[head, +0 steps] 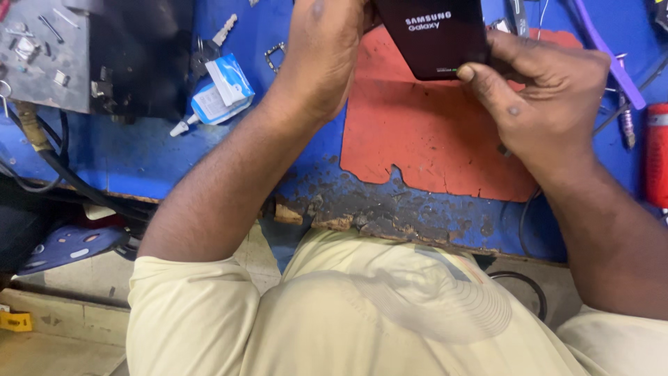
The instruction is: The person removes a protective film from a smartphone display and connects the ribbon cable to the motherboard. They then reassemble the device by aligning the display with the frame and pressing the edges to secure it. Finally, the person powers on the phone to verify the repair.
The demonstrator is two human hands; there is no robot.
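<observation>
Both my hands hold a black smartphone (435,35) over a red mat (424,139) at the top of the view. My left hand (323,52) grips its left edge from above, fingers curled out of sight. On the phone's right side is my right hand (550,87), thumb pressed on the lower right corner. White lettering glows on the phone's dark screen. The phone's top end is cut off by the frame.
A worn blue bench top (139,153) with a chipped front edge (362,219). A small white and blue glue tube (219,94) lies at left by a black block (139,56) and a grey tray of screws (42,56). A purple strip (612,56) and red cylinder (655,153) at right.
</observation>
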